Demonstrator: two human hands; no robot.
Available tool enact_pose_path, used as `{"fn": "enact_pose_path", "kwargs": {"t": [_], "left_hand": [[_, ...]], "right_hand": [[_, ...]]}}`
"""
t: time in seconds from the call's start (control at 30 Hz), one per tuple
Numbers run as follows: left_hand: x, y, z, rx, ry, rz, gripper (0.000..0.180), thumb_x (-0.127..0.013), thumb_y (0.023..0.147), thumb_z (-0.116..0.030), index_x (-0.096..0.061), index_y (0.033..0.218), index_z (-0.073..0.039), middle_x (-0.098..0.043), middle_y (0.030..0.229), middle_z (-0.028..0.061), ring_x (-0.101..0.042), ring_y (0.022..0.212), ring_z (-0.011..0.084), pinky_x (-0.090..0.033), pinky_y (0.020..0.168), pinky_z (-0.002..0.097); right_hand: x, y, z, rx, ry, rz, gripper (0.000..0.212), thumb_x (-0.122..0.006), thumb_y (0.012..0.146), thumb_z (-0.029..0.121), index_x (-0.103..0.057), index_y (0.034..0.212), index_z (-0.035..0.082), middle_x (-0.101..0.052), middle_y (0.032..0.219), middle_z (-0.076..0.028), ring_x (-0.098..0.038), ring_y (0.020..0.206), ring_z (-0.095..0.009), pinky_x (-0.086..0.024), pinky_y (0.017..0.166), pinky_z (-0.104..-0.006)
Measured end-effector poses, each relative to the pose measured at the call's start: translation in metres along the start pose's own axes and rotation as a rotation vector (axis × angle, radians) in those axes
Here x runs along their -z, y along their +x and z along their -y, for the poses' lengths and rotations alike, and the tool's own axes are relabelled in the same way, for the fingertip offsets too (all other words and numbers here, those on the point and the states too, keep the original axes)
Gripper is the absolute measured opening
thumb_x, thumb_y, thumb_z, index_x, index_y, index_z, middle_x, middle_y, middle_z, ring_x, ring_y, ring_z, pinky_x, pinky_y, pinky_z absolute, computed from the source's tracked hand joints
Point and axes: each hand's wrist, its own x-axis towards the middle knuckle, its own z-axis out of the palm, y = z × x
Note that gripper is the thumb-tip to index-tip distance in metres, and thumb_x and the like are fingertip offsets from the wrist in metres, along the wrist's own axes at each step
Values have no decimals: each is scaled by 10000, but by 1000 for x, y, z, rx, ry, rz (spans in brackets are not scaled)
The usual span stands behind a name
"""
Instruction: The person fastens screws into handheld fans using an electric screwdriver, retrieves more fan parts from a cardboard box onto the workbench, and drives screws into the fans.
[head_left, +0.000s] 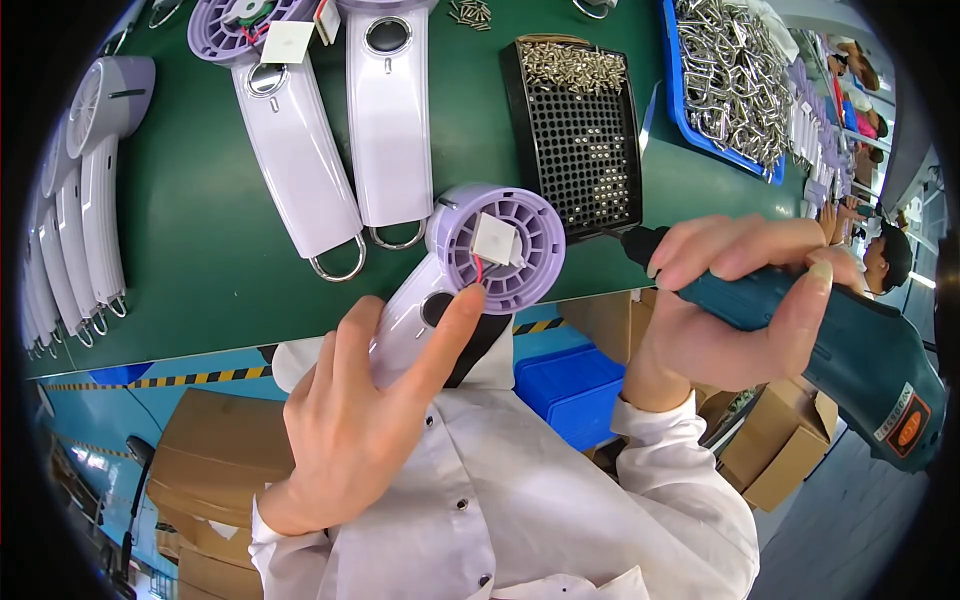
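My left hand (350, 425) is closed around the white body of a handheld fan (405, 310), its index finger stretched toward the round lilac fan head. On that open head sits a small white square plate (494, 240) with a red wire beside it. My right hand (735, 310) grips a teal electric screwdriver (870, 350), whose dark tip points left, by the lower right corner of a black screw tray (560, 170). Small screws (575, 68) are heaped at the tray's far end, and several stand in its holes.
Two more handheld fans (300, 165) (390, 130) lie on the green table (200, 200). Others are lined up at the left (100, 200). A blue bin (672, 75) of metal loops stands back right, loose screws (470, 13) at the back. Cardboard boxes (220, 450) and a blue crate (570, 385) are below.
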Motion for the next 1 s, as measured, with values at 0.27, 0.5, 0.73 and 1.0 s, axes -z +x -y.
{"fn": "enact_pose_path", "kwargs": {"t": [0.27, 0.5, 0.73, 1.0], "left_hand": [[2, 1, 3, -18, -40, -24, 782, -642, 574, 17, -618, 1289, -299, -541, 941, 104, -530, 621, 140, -436, 428, 229], [0, -1, 4, -29, -70, -45, 798, -613, 558, 19, -618, 1295, -287, -538, 939, 101, -478, 585, 128, -383, 396, 216], [-1, -2, 6, -27, -61, -53, 832, -598, 560, 30, -591, 1325, -297, -533, 925, 90, -413, 549, 121, -339, 376, 215], [-2, -2, 6, -28, -71, -62, 833, -590, 590, 26, -563, 1352, -309, -536, 926, 89, -400, 543, 120, -325, 358, 213]], "right_hand": [[-4, 3, 12, -7, -49, -76, 265, -343, 976, 280, -460, 1127, 97, -490, 703, -102, -439, 373, -198, -423, 348, -365], [-16, 10, 54, 11, 211, 113, 406, -412, 946, 346, -495, 1123, -10, -455, 740, -78, -400, 393, -160, -377, 367, -314], [-40, 8, 57, -24, 68, 318, 432, -442, 940, 356, -441, 1170, -10, -469, 747, -91, -398, 364, -175, -403, 338, -321], [-41, 0, 47, -4, 65, 389, 400, -456, 941, 348, -390, 1189, 41, -508, 765, -119, -489, 413, -233, -460, 379, -369]]}}
